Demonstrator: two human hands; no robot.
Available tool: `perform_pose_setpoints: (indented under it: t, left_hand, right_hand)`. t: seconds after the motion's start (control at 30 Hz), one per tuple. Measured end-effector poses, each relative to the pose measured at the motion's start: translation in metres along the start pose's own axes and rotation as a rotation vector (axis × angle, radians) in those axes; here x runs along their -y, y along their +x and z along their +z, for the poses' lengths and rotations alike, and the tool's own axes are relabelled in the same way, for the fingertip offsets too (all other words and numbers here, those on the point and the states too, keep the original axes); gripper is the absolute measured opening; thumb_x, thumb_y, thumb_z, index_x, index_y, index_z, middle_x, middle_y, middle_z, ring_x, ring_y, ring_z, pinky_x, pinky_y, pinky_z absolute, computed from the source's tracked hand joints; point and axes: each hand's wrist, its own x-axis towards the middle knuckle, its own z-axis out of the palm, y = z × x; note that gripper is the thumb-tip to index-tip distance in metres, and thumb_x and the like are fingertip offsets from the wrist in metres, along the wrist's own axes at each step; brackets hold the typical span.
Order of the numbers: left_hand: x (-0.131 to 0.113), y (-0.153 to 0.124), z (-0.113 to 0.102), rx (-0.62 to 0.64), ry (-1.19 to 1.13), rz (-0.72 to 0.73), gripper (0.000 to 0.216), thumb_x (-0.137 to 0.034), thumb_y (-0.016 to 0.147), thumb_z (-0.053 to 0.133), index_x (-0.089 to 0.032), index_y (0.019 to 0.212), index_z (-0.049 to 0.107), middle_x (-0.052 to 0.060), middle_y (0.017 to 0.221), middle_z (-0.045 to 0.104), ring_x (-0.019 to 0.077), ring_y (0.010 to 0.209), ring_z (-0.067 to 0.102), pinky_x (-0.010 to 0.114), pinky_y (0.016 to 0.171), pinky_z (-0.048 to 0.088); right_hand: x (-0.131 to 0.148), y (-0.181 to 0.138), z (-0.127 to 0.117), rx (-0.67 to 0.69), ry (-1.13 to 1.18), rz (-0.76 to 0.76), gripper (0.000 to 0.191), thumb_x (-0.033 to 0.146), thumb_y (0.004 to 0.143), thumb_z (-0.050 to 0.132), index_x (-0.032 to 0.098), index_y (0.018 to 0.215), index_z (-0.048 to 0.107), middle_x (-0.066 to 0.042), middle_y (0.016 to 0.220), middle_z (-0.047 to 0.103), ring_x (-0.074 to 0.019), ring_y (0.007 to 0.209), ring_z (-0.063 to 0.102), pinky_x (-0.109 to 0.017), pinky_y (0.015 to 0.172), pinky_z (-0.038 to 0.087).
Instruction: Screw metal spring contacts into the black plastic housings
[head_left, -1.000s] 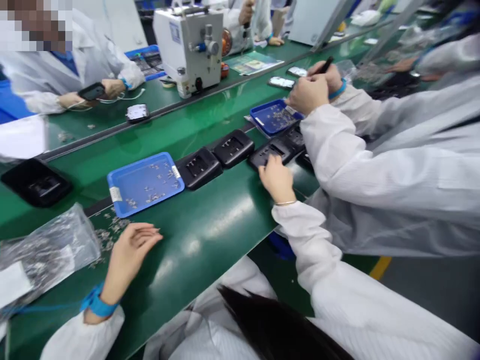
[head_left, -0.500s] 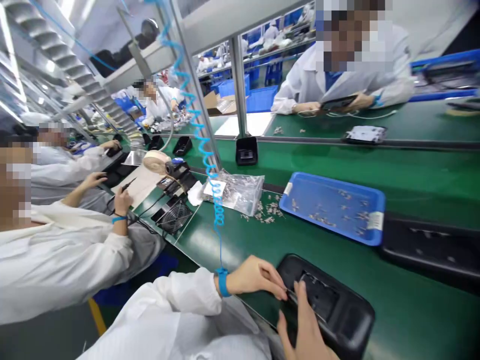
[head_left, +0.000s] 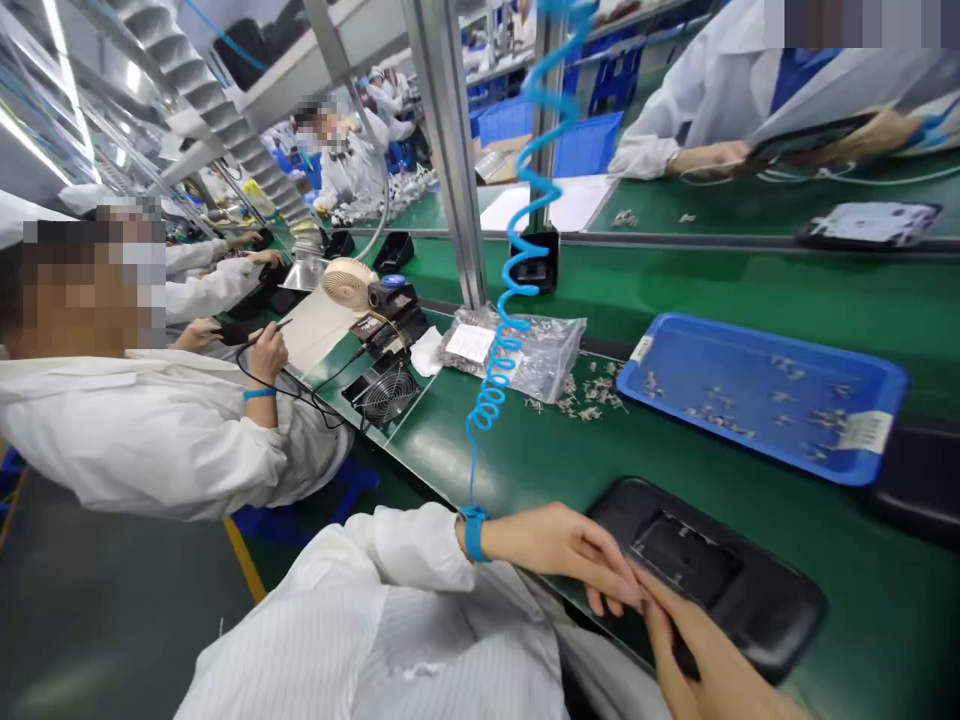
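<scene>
My left hand (head_left: 566, 545), with a blue wrist strap (head_left: 475, 533), reaches across the near edge of the bench with its fingertips pinched. My right hand (head_left: 694, 640) comes from the lower right, and its thumb and fingers close against the left fingertips. Whatever is between them is too small to make out. Directly behind the hands lies a black plastic housing (head_left: 772, 590) with a recessed rectangular bay in its top. The hands cover its near side.
A blue tray (head_left: 675, 370) holds several small metal parts, with more loose parts (head_left: 592, 392) beside a clear plastic bag (head_left: 555, 350). A coiled blue cord (head_left: 517, 270) runs to my strap. A small fan (head_left: 386, 392) stands left; co-workers sit to the left and opposite.
My view has shifted, so the bench items appear displaced. My right fingers, raised over the housing's near edge before, have come together with my left fingertips in front of it.
</scene>
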Motion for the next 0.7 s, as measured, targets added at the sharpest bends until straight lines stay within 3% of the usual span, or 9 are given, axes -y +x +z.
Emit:
perform_pose_setpoints:
  t: [0.1,0.17,0.27,0.47,0.6,0.7]
  left_hand:
    - [-0.008,-0.001,0.0,0.005,0.097,0.035,0.058,-0.065,0.057,0.079,-0.013,0.078,0.065,0.001,0.072,0.066,0.0116,0.061,0.062,0.027,0.061,0.051]
    - [-0.013,-0.001,-0.001,0.006,0.107,0.038,0.051,-0.059,0.063,0.079,-0.013,0.079,0.065,0.0,0.07,0.066,0.0095,0.06,0.061,0.024,0.06,0.05]
    - [-0.015,0.004,-0.003,0.011,0.094,0.068,0.04,-0.047,0.069,0.081,-0.013,0.081,0.064,0.0,0.071,0.066,0.009,0.062,0.062,0.023,0.063,0.052]
    - [-0.016,0.01,0.004,-0.016,0.173,0.294,0.024,-0.035,0.079,0.076,-0.014,0.079,0.065,0.002,0.078,0.065,0.0107,0.069,0.066,0.023,0.065,0.055]
    - [-0.028,0.028,0.0,-0.097,0.409,0.551,0.016,-0.03,0.085,0.07,-0.016,0.078,0.066,0.004,0.085,0.066,0.013,0.081,0.067,0.029,0.078,0.056]
    - [-0.038,0.057,-0.007,-0.188,0.731,0.733,0.008,-0.023,0.086,0.068,-0.018,0.08,0.066,0.005,0.097,0.067,0.0166,0.099,0.065,0.036,0.093,0.053]
  right_hand:
    - [0.008,0.008,-0.015,0.036,0.132,0.087,0.029,0.029,0.1,0.04,0.018,0.105,0.066,-0.002,0.098,0.074,-0.0154,0.075,0.072,-0.021,0.054,0.055]
    - [0.012,0.011,-0.02,0.012,0.211,0.154,0.021,0.028,0.098,0.047,0.019,0.099,0.066,-0.002,0.093,0.074,-0.0147,0.077,0.072,-0.021,0.063,0.056]
    - [0.013,0.013,-0.021,-0.011,0.299,0.236,0.014,0.021,0.095,0.052,0.018,0.094,0.066,-0.001,0.087,0.073,-0.0122,0.075,0.07,-0.02,0.067,0.054]
    - [0.011,0.015,-0.019,-0.083,0.341,0.392,0.014,0.013,0.092,0.054,0.018,0.09,0.066,0.0,0.084,0.073,-0.0099,0.077,0.069,-0.019,0.068,0.054]
    - [0.02,0.016,-0.015,-0.138,0.272,0.487,0.023,0.019,0.096,0.049,0.017,0.114,0.063,-0.006,0.115,0.07,-0.0134,0.103,0.068,-0.02,0.073,0.057]
    - [0.029,0.016,-0.005,0.024,0.022,0.525,0.037,0.027,0.098,0.046,0.013,0.131,0.057,-0.011,0.135,0.059,-0.0179,0.107,0.067,-0.022,0.059,0.055]
